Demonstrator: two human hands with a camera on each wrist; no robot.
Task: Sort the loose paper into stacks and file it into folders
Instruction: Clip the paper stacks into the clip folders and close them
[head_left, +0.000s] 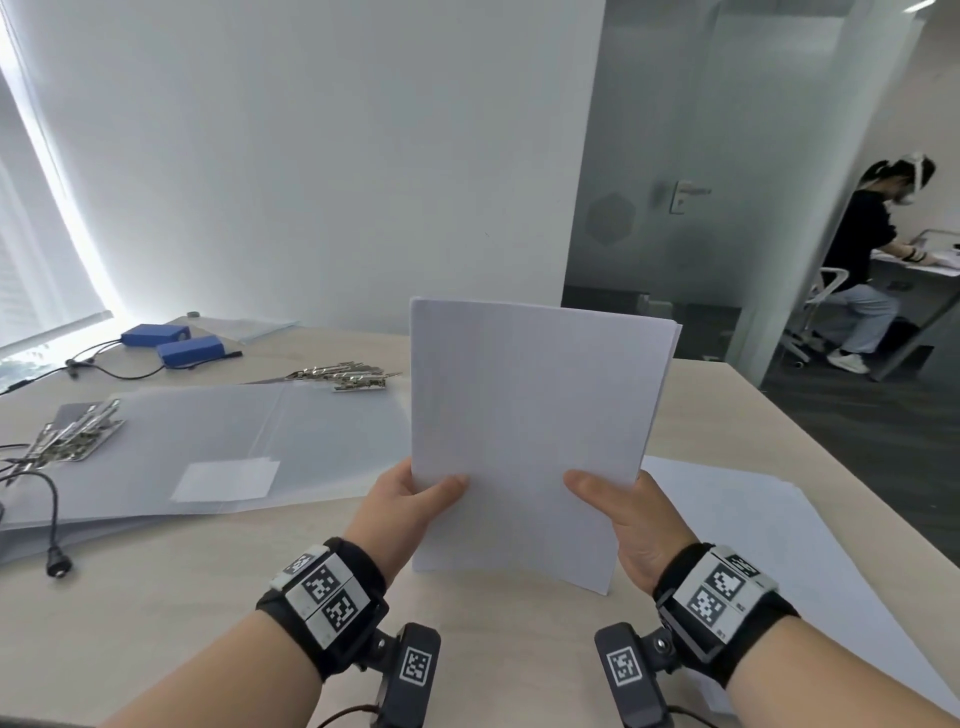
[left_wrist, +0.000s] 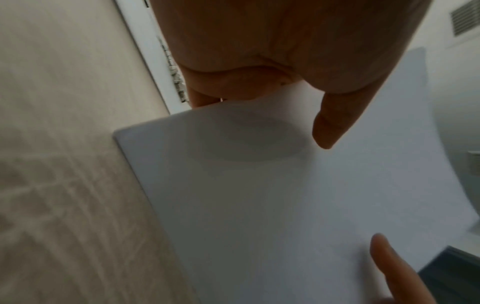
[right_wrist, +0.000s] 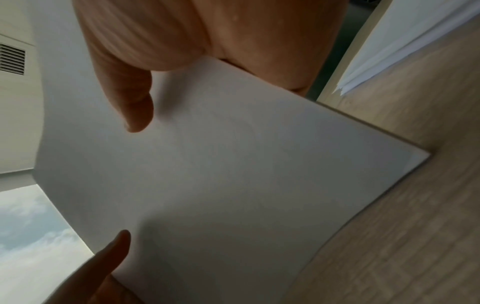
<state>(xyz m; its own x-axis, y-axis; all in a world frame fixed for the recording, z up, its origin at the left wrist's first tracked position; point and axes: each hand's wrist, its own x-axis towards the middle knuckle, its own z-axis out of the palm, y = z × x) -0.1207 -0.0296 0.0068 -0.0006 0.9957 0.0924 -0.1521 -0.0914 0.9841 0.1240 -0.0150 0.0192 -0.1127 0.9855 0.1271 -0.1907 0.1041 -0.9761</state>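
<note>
A stack of blank white paper (head_left: 524, 431) stands upright on its bottom edge on the wooden table (head_left: 156, 613). My left hand (head_left: 415, 499) grips its left edge, thumb on the front. My right hand (head_left: 618, 504) grips the right edge the same way. The left wrist view shows the paper stack (left_wrist: 259, 195) under my left thumb (left_wrist: 330, 127), and the right wrist view shows the paper stack (right_wrist: 221, 174) under my right thumb (right_wrist: 135, 111). An open translucent folder (head_left: 218, 447) with a white label lies flat to the left. More loose sheets (head_left: 753, 545) lie on the table at right.
Metal binder clips lie on the folder's left end (head_left: 72, 436) and behind it (head_left: 348, 375). Two blue boxes (head_left: 176, 343) with black cables sit at back left. A cable plug (head_left: 57, 564) lies near left. The table's right edge drops to dark floor; a person (head_left: 862, 260) sits far right.
</note>
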